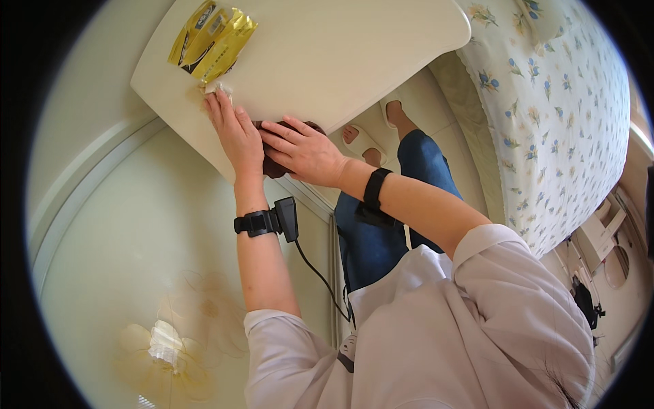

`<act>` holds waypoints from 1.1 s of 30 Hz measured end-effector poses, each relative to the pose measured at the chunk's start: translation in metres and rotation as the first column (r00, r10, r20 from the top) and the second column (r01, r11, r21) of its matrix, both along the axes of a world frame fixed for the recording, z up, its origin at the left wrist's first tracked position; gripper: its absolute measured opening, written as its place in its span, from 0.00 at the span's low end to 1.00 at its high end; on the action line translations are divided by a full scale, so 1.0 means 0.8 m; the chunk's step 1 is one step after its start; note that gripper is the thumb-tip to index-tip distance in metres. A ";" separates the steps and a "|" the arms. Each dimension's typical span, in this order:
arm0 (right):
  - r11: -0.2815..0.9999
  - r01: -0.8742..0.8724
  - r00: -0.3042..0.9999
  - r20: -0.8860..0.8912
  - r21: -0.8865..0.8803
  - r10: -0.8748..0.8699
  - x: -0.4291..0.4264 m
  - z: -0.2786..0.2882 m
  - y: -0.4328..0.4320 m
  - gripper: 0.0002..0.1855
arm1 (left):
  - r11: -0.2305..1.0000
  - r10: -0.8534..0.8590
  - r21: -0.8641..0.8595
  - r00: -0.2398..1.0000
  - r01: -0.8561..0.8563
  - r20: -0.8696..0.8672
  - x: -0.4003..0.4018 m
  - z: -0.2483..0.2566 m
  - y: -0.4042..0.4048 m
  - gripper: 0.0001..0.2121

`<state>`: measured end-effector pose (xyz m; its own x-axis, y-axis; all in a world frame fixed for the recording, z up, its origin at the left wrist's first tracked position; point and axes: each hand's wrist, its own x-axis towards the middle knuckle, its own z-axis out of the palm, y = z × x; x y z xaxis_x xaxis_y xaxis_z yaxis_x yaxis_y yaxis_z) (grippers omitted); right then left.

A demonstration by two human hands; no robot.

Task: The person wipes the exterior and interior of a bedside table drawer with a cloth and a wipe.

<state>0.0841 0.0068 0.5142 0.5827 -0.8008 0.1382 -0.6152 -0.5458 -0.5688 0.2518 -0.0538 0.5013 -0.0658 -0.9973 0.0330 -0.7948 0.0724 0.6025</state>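
Note:
My left hand (234, 134) lies stretched out over the corner of the white tabletop (327, 56), with its fingertips at a crumpled white tissue or wrapper (219, 89). Beside it, my right hand (306, 152) rests with fingers spread on a dark brown, soft-looking item (276, 166), perhaps a cloth. Both hands cover much of that item, and its full shape is hidden. Just beyond the left fingertips lies a flattened yellow-gold foil packet (213, 43) that bears writing. What sits under the left palm cannot be seen.
A pale wall or panel with a flower pattern (173, 342) stands close on the left. To the right is a bed with a floral cover (541, 102). A black device (286, 219) on my left wrist trails a black cable (319, 276). My slippered feet (363, 140) are below the table edge.

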 end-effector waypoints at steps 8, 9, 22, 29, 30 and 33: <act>0.895 0.440 0.898 0.051 -0.069 -0.437 -0.150 -0.004 -0.057 0.23 | 0.977 0.212 -0.080 0.948 -0.199 0.235 -0.027 -0.020 0.006 0.26; 0.834 0.546 0.838 0.062 -0.080 -0.542 -0.181 -0.006 -0.069 0.24 | 0.975 0.221 -0.087 0.944 -0.205 0.244 -0.038 -0.020 0.005 0.26; 0.466 0.842 0.482 -0.010 -0.270 -0.876 -0.271 -0.013 -0.169 0.30 | 0.957 0.289 -0.056 0.925 -0.284 0.247 -0.053 -0.009 -0.002 0.24; 0.481 0.873 0.484 0.027 -0.079 -0.875 -0.253 0.005 -0.230 0.30 | 0.940 0.342 -0.055 0.929 -0.338 0.140 -0.058 -0.006 -0.004 0.25; 0.507 0.855 0.516 0.090 -0.110 -0.852 -0.247 0.003 -0.240 0.30 | 0.944 0.330 -0.084 0.929 -0.320 0.171 -0.058 -0.009 -0.005 0.26; 0.627 0.744 0.661 0.117 -0.234 -0.741 -0.226 -0.018 -0.235 0.30 | 0.942 0.335 -0.083 0.929 -0.325 0.157 -0.063 -0.014 -0.009 0.26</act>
